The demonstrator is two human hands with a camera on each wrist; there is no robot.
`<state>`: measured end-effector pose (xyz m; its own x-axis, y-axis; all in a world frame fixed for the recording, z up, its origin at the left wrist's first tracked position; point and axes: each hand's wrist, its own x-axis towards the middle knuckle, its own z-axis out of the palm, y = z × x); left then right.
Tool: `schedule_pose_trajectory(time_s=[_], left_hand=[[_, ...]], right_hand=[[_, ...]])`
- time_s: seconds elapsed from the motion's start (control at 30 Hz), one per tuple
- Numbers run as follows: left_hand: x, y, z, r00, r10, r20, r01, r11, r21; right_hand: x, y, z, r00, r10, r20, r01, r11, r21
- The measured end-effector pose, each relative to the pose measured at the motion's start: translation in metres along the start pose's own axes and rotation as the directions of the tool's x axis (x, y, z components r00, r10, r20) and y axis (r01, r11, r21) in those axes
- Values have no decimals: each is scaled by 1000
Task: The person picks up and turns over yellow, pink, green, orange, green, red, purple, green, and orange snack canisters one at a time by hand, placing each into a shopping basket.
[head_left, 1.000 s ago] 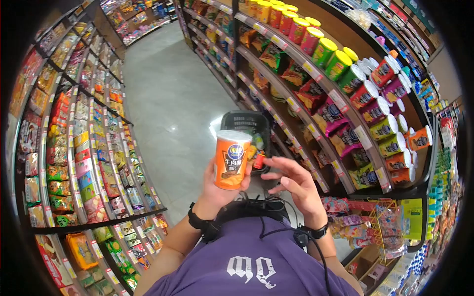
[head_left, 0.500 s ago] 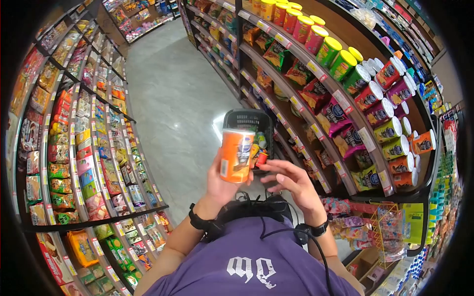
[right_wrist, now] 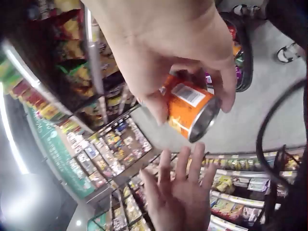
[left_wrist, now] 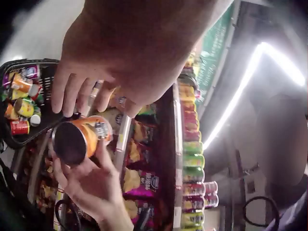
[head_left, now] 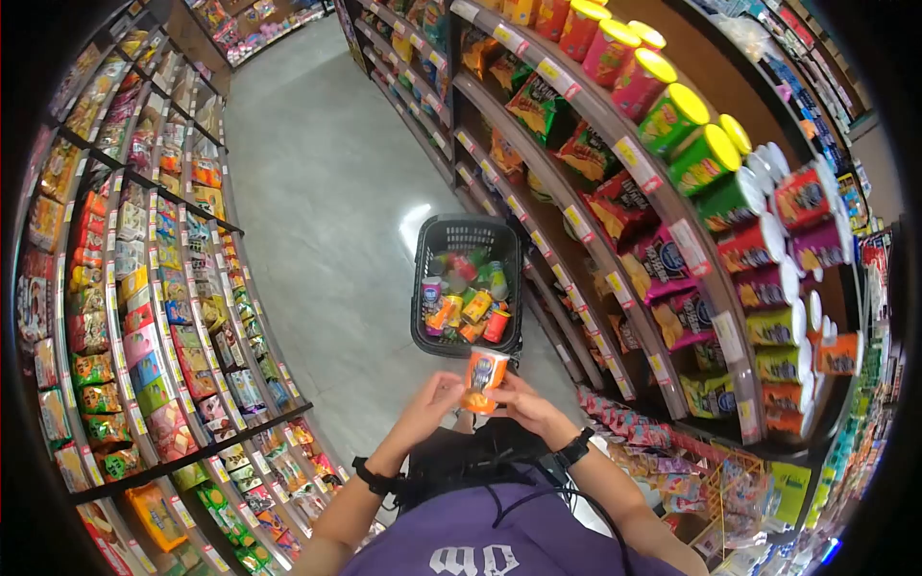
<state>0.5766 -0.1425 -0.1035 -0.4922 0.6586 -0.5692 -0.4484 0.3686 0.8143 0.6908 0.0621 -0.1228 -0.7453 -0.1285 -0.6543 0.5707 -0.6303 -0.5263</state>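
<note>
An orange chip canister (head_left: pixel 485 376) with a pale lid is held in front of the person's waist. My right hand (head_left: pixel 530 405) grips it, thumb on one side and fingers on the other, as the right wrist view shows. That view also shows the barcode and the round metal bottom of the canister (right_wrist: pixel 188 108). My left hand (head_left: pixel 434 408) is beside it, fingers extended and apart from it in the right wrist view, where the open palm of the left hand (right_wrist: pixel 180 192) faces the canister's bottom end.
A black shopping basket (head_left: pixel 419 288) holding several cans and snack packs stands on the grey floor (head_left: pixel 317 221) ahead. Snack shelves (head_left: pixel 254 422) line the left. On the right, a shelf carries rows of canisters (head_left: pixel 706 158) above bags of chips (head_left: pixel 663 259).
The canister has passed from my left hand to my right and moved lower, towards the body. The view has tilted, bringing the whole basket and its contents into sight.
</note>
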Motion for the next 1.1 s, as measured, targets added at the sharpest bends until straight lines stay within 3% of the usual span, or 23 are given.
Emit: schedule_pose_trajectory(time_s=[0.17,0.23,0.27,0.33,0.37,0.43,0.47,0.53,0.63,0.67,0.73,0.8,0.9,0.93,0.97,1.1], left_hand=[[25,-31,-13,989,-124,-82,116,988,-99],[32,-38,-17,989,-125,-82,115,986,-119],[31,-41,-18,979,-159,-125,140,979,-147],[30,-50,-19,952,-226,-207,183,961,-208],[30,-55,-19,946,-241,-215,194,956,-219],[30,-64,-20,876,-370,-310,280,913,-296],[31,-65,-19,850,-401,-343,299,902,-313],[33,-77,-14,827,-412,-383,295,897,-328],[42,-83,-3,797,-404,-449,259,900,-351],[43,-93,4,784,-419,-458,260,892,-370],[50,-102,18,762,-447,-469,263,875,-406],[58,-101,29,760,-510,-403,357,845,-398],[68,-89,33,810,-475,-343,320,849,-420],[71,-79,30,816,-463,-346,335,867,-369],[72,-75,28,825,-447,-345,324,875,-359],[70,-59,9,869,-335,-363,205,913,-352]], right_hand=[[133,62,-120,962,168,-214,-152,984,90],[181,68,-152,844,253,-473,-193,966,172],[207,75,-170,841,270,-469,-210,961,177],[255,89,-204,776,59,-627,-225,956,-189],[276,88,-218,779,74,-623,-242,951,-190],[313,84,-245,750,-58,-659,-372,788,-491],[327,77,-250,755,-42,-655,-384,781,-493],[359,63,-259,729,-293,-619,-320,654,-686],[405,52,-278,791,-315,-525,-230,641,-732],[404,25,-255,794,-322,-516,-332,480,-812],[427,13,-249,828,-316,-464,-306,440,-845],[448,24,-265,849,-367,-380,-245,364,-899],[445,12,-256,863,-370,-343,-228,321,-919],[434,-4,-247,898,-255,-358,-243,391,-888],[429,-5,-250,893,-273,-358,-236,392,-889],[382,18,-273,928,-225,-297,-191,398,-897]])
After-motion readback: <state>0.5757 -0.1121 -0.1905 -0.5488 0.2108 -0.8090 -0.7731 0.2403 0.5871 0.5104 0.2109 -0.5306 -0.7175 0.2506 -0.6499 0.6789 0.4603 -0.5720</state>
